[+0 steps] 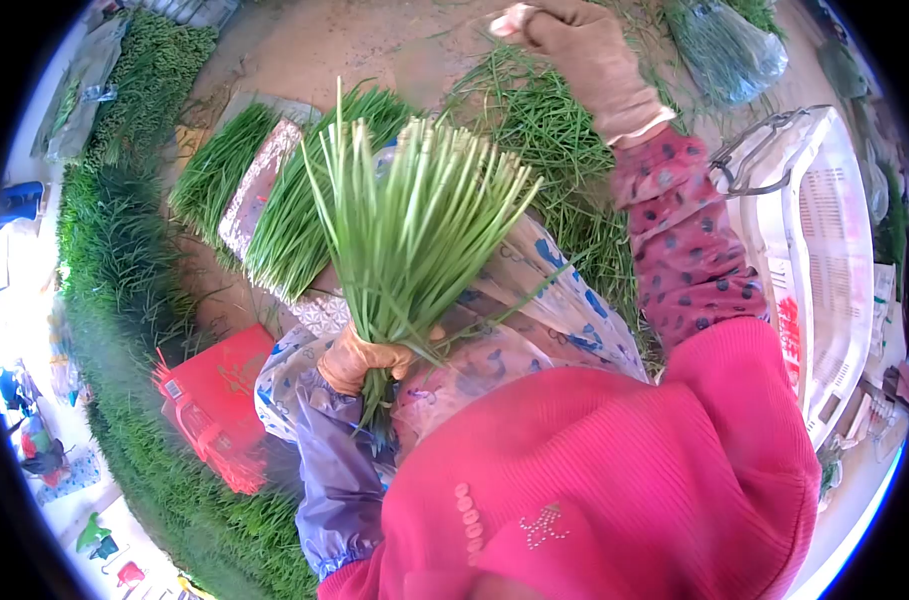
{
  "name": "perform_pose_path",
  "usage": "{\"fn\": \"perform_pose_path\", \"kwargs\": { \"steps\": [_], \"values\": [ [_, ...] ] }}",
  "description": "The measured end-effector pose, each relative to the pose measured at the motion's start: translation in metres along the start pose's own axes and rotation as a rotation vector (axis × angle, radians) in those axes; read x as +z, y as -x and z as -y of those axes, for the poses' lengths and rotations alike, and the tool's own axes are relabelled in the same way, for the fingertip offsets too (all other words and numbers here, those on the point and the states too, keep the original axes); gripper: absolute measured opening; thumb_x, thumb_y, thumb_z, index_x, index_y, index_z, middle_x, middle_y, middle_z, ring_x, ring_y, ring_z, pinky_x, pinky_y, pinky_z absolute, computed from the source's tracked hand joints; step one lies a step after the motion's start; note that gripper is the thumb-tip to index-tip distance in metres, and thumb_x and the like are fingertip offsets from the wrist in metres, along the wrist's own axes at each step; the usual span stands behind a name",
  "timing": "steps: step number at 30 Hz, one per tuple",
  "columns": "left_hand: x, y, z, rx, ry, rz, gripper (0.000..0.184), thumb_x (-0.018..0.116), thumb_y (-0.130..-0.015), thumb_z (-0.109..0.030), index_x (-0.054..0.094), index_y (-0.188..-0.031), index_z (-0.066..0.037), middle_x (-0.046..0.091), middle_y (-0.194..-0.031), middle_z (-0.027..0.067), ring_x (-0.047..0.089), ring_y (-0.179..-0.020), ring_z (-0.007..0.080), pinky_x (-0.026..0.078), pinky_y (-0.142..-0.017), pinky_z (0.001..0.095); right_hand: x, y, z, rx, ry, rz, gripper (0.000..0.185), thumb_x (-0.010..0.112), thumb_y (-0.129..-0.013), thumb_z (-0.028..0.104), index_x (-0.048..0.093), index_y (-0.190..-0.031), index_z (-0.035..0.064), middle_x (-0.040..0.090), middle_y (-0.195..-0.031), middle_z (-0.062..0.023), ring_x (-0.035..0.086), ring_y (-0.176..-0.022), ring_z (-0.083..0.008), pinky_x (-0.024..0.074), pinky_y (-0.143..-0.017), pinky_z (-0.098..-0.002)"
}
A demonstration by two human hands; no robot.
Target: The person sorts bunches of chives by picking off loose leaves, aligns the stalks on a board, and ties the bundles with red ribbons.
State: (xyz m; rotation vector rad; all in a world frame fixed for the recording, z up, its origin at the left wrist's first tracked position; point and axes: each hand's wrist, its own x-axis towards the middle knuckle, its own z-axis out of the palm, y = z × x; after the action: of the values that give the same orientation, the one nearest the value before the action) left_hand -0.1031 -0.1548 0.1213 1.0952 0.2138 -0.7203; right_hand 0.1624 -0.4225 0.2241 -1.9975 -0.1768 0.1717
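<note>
My left hand (364, 362), in a tan glove, is closed around the leafy end of a large bunch of garlic chives (409, 220) above my lap. The pale cut ends of the bunch fan upward and away from me. My right hand (564, 35), also gloved, is stretched far forward at the top of the view, apart from the bunch. Its fingers look pinched together near the pale fingertips. Whatever they hold, if anything, is too small to make out. Loose chives (549, 125) lie on the ground below that hand.
Laid bundles of chives (299, 225) rest ahead of my lap. A red packet (219, 385) with red strips lies at left, beside a long bank of stacked greens (124, 250). A white plastic crate (839, 220) stands at right. A plastic-wrapped bundle (729, 55) lies at upper right.
</note>
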Motion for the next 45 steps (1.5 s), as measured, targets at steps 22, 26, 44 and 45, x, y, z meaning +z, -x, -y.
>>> {"fn": "perform_pose_path", "kwargs": {
  "steps": [22, 26, 44, 45],
  "values": [
    [-0.039, 0.006, 0.009, -0.206, 0.228, 0.15, 0.077, 0.081, -0.067, -0.005, 0.043, -0.134, 0.006, 0.063, -0.109, 0.0285, 0.062, -0.059, 0.0165, 0.046, -0.043, 0.0225, 0.023, -0.025, -0.028, -0.259, -0.24, 0.539, 0.037, 0.065, -0.087, 0.026, 0.065, -0.117, 0.0052, 0.065, -0.081, -0.0023, 0.056, -0.071, -0.0101, 0.0468, -0.066, -0.0235],
    [-0.006, 0.005, -0.002, 0.129, 0.083, 0.161, 0.074, 0.078, -0.069, 0.002, 0.041, -0.134, 0.008, 0.064, -0.106, 0.028, 0.064, -0.058, 0.0205, 0.047, -0.043, 0.0256, 0.049, -0.014, 0.009, -0.343, 0.039, 0.911, 0.037, 0.06, -0.092, 0.023, 0.06, -0.124, 0.0036, 0.067, -0.087, -0.0004, 0.059, -0.079, -0.0091, 0.0496, -0.067, -0.0268],
    [-0.046, 0.05, 0.0, 0.256, 0.251, -0.085, 0.072, 0.069, -0.075, -0.01, 0.037, -0.134, 0.016, 0.059, -0.067, 0.0107, 0.049, -0.045, 0.0126, 0.037, -0.042, 0.0241, 0.003, 0.068, -0.003, 0.241, -0.248, 1.379, 0.03, 0.061, -0.085, 0.011, 0.067, -0.111, -0.0006, 0.069, -0.086, -0.0071, 0.061, -0.069, -0.0112, 0.0503, -0.057, -0.0259],
    [-0.042, 0.049, -0.004, 0.292, 0.285, -0.038, 0.07, 0.069, -0.076, -0.013, 0.04, -0.132, 0.016, 0.058, -0.067, 0.0106, 0.048, -0.047, 0.0126, 0.036, -0.043, 0.0255, 0.013, 0.073, -0.009, 0.207, -0.184, 1.458, 0.029, 0.059, -0.089, 0.02, 0.068, -0.11, 0.0033, 0.07, -0.089, -0.0054, 0.063, -0.071, -0.0107, 0.0511, -0.057, -0.0245]
  ]
}}
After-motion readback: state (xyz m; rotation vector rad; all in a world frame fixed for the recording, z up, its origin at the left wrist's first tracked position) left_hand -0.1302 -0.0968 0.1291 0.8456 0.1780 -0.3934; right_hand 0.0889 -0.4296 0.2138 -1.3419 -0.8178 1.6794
